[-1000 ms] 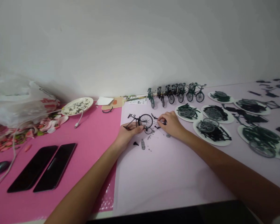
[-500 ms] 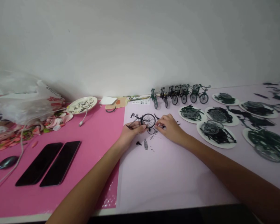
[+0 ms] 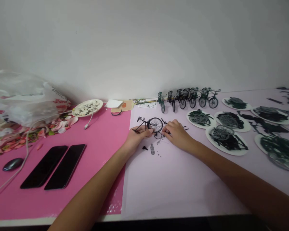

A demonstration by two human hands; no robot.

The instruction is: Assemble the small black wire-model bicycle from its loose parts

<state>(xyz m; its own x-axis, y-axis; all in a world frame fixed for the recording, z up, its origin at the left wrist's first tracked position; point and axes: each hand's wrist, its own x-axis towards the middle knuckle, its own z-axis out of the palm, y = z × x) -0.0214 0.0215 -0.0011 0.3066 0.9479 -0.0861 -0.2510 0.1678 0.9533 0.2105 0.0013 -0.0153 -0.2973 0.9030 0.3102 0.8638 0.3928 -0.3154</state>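
Left hand [image 3: 136,137] — closed round toy bicycle [image 3: 155,124], nearer the back edge of the surface [image 3: 183,186]. Right hand [image 3: 175,132] — fingers bunched, hold unclear; a brush could scatter loose parts [image 3: 152,149].

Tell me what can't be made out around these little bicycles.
In the head view:
The left hand covers part of the black model bicycle.
The right hand hides whatever its fingers may hold.
The picture's right edge cuts off the pile of green parts.
Some grey bits are too small to identify.
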